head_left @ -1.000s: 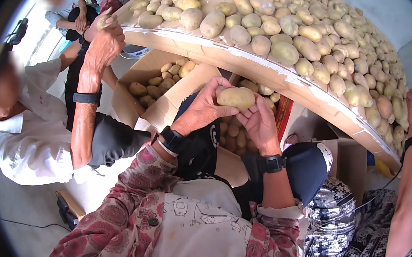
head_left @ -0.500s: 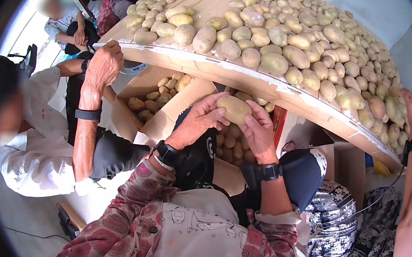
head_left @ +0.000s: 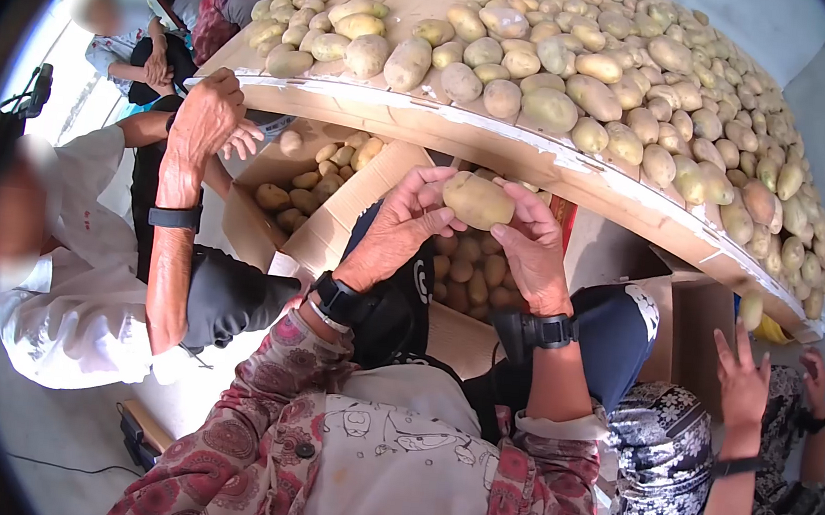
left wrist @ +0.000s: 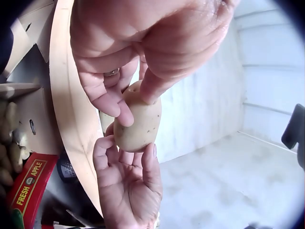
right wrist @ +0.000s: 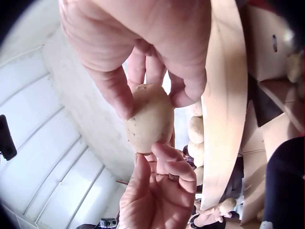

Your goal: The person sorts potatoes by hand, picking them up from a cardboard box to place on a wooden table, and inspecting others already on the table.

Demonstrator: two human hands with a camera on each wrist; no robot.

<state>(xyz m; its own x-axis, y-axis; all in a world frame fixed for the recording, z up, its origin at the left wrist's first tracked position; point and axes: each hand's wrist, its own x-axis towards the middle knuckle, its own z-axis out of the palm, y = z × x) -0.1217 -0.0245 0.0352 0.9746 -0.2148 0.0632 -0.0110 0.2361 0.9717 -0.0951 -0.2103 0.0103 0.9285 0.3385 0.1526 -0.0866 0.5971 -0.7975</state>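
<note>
A pale yellow potato [head_left: 479,201] is held up just below the table's edge, between both my hands. My left hand [head_left: 428,204] pinches its left end with thumb and fingertips. My right hand [head_left: 527,224] grips the right end. In the left wrist view the left hand [left wrist: 128,95] holds the potato [left wrist: 139,121] from above while the right hand [left wrist: 126,181] supports it from below. Seen from the right wrist, the right hand [right wrist: 147,90] pinches the potato [right wrist: 151,117] and the left hand [right wrist: 159,191] lies under it.
A wooden table [head_left: 505,147] piled with potatoes fills the top. Under it stand open cardboard boxes [head_left: 337,214] holding potatoes and a red apple carton [left wrist: 28,183]. A neighbour's arm [head_left: 173,222] reaches the table's edge on the left. Another person's hand [head_left: 743,383] is at lower right.
I still hold the potato in both hands, at about the same height. The right-hand neighbour's arm has come off the table and dropped low. The left neighbour's hand has sunk to the table's edge.
</note>
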